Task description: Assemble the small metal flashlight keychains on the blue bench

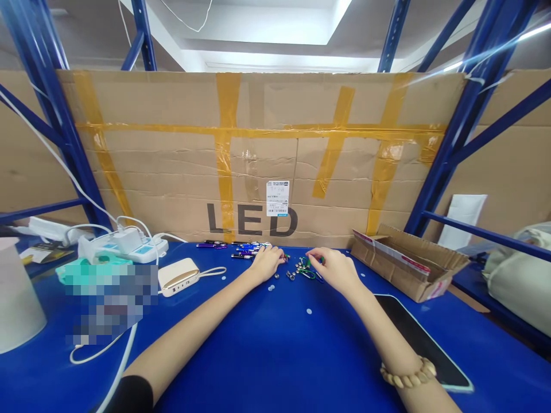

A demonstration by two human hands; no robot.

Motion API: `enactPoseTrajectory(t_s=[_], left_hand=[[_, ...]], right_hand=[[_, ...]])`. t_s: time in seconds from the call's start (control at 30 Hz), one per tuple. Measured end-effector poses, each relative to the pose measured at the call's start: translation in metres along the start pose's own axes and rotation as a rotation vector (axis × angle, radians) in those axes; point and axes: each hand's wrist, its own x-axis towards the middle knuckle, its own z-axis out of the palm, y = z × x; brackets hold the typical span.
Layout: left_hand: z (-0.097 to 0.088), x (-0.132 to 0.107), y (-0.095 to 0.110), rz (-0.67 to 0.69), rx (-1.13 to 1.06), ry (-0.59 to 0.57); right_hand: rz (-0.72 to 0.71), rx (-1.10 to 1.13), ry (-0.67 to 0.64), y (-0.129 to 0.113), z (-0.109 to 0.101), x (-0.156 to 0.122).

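My left hand (267,263) rests on the blue table (275,344), fingers curled and pinched on a tiny part I cannot make out. My right hand (334,267) lies just to its right, fingertips pinched on a small green-looped piece in a heap of small metal parts (300,269). Several small pen-like tubes (241,249), blue, purple and silver, lie just behind the left hand. A few small white discs (271,287) are scattered near the hands. A beaded bracelet (408,376) is on my right wrist.
An open cardboard box (404,261) stands at the right. A dark tablet (419,338) lies by my right forearm. At the left are a cream power bank (177,276), a white power strip (129,244) with cables, and a white cylinder (15,298). A taped cardboard wall (258,155) backs the table.
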Motion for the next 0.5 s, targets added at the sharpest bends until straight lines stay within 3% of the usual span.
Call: enactPoseTrajectory(t_s=[0.17, 0.37, 0.5], left_hand=[[-0.021, -0.018, 0.012, -0.077, -0.397, 0.082], [-0.038, -0.046, 0.03, -0.183, -0.959, -0.02], [-0.044, -0.06, 0.028, -0.252, -1.206, -0.051]], right_hand=[[-0.032, 0.019, -0.079, 0.001, 0.007, 0.0], [-0.101, 0.02, -0.193, 0.005, 0.02, 0.0], [-0.129, 0.008, -0.244, 0.004, 0.025, -0.001]])
